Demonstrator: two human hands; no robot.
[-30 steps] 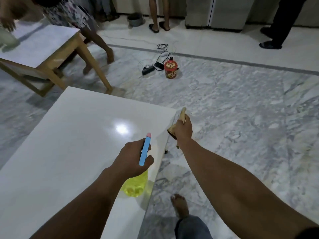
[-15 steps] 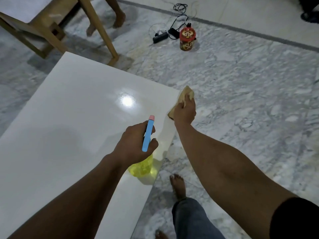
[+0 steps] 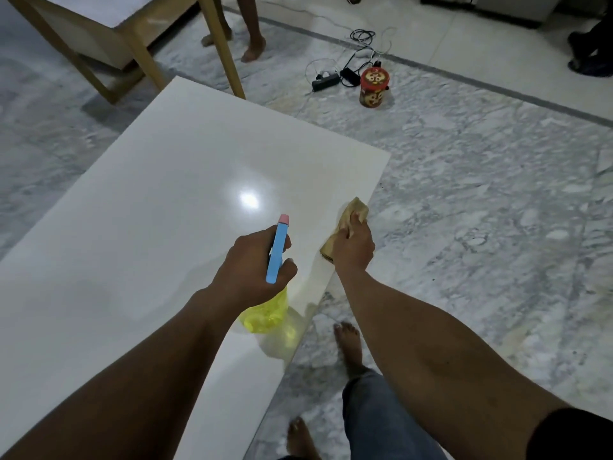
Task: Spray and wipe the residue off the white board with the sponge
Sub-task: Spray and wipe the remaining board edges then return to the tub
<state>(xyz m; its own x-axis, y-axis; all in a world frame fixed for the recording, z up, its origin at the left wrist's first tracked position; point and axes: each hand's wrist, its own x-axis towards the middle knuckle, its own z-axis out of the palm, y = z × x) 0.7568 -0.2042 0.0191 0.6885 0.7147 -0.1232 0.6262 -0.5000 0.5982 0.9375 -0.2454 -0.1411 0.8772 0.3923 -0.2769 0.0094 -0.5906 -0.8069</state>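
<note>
left hand [image 3: 252, 270]: spray bottle [image 3: 267, 315]; right hand [image 3: 353, 249]: sponge [image 3: 355, 207]; tin [image 3: 374, 88] print illegible

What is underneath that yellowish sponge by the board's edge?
The sponge lies on the white board, at its right edge, with the right hand gripping it. Any residue beneath it is covered.

Home room; marble floor [image 3: 464, 200]; wooden table [image 3: 132, 44]; barefoot people.

A black short sleeve [image 3: 570, 436] on the right arm, blue-grey jeans [image 3: 381, 423], bare forearms [image 3: 418, 333] and bare feet [image 3: 348, 346].
</note>
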